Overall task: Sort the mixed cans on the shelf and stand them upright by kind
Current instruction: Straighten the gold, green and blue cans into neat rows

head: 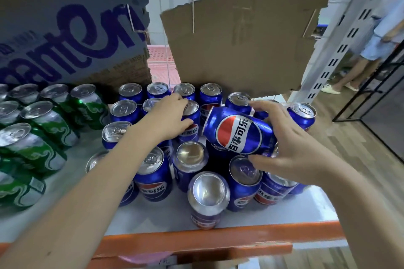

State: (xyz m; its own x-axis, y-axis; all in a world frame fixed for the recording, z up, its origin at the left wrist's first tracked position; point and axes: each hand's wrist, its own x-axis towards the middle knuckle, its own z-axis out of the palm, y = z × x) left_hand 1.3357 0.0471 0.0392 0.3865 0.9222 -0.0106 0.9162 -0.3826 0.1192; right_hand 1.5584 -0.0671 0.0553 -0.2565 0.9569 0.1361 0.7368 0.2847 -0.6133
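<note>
Several blue cola cans stand upright in the middle of the white shelf, and several green cans stand grouped at the left. My right hand grips a blue can that lies tilted on its side, lifted above the standing blue ones. My left hand reaches into the blue group and curls its fingers and thumb round an upright blue can there. Two blue cans near the front stand bottom end up.
A torn cardboard sheet hangs behind the cans, and a printed cardboard box sits at the back left. The shelf's orange front rail runs below. A white upright post stands at right. A person stands beyond it.
</note>
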